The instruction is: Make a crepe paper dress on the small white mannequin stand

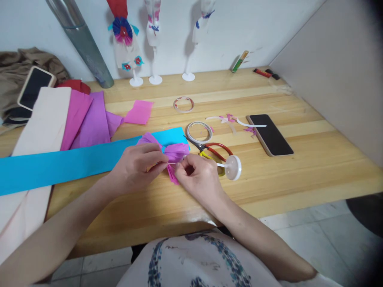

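Note:
My left hand (139, 165) is closed in a pinch on one end of a thin white strand (171, 163). The other end runs to the fingertips of my right hand (200, 173), also closed in a pinch. Just behind and beneath my fingers is gathered purple crepe paper (176, 151), spread out like a bow. A round white stand base (233, 167) with a short stem sticks out to the right of my right hand; the rest of that piece is hidden. Scissors (214, 149) with red and yellow handles lie open beyond my right hand.
A blue paper strip (89, 161) crosses the left side over pale paper (44, 119). Tape rolls (200, 132) and a phone (271, 135) lie beyond my hands. Small dress-form figures (154, 36) and a tall flask (89, 48) stand by the wall.

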`<state>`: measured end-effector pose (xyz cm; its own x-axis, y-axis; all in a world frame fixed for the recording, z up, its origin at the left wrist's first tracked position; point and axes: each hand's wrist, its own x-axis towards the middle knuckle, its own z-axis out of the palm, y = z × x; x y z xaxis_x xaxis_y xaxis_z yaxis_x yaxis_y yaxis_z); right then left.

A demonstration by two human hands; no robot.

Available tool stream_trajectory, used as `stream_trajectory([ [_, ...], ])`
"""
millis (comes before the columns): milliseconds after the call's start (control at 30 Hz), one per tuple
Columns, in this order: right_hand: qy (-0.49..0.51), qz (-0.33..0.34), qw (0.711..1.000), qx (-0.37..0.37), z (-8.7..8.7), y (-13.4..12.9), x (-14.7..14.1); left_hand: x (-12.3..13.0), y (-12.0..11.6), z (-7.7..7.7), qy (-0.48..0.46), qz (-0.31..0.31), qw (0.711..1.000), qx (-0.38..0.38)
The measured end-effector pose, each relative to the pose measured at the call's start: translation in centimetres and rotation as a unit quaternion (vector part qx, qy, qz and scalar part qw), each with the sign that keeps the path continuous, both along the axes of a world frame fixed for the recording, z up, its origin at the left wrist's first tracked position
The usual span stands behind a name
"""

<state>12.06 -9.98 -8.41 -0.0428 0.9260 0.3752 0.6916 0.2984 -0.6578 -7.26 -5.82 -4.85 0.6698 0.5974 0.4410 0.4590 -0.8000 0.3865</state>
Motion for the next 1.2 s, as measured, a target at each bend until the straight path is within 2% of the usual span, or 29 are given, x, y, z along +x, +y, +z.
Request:
stream_trajectory([
  [300, 0.006, 0.003, 1.000, 0.003, -0.1, 0.0, 0.1, 0.3, -0.2, -0.1, 0.009, 0.014, 1.000, -0.016],
  [400, 0.023, 0.012, 0.999, 0.023, -0.1, 0.0, 0.1, 0.5, -0.1, -0.2, -0.017, 0.022, 0.999, -0.022],
  [600, 0.073, 0.073, 0.993, 0.053, 0.3, -0.3, 0.2, 1.1, 0.2, -0.7, -0.069, 0.101, 0.987, -0.106],
  [767, 0.134, 0.098, 0.985, 0.042, 1.0, -0.1, 0.7, 1.3, 0.5, -0.2, -0.089, 0.134, 0.973, -0.165],
  [933, 0.134, 0.057, 0.989, 0.033, 1.2, 0.3, 1.2, 1.1, 0.7, -0.1, -0.091, 0.128, 0.964, -0.217],
  [1200, 0.112, 0.077, 0.991, 0.014, 0.7, 0.5, 0.8, 1.6, 0.7, -0.4, -0.101, 0.122, 0.965, -0.210],
])
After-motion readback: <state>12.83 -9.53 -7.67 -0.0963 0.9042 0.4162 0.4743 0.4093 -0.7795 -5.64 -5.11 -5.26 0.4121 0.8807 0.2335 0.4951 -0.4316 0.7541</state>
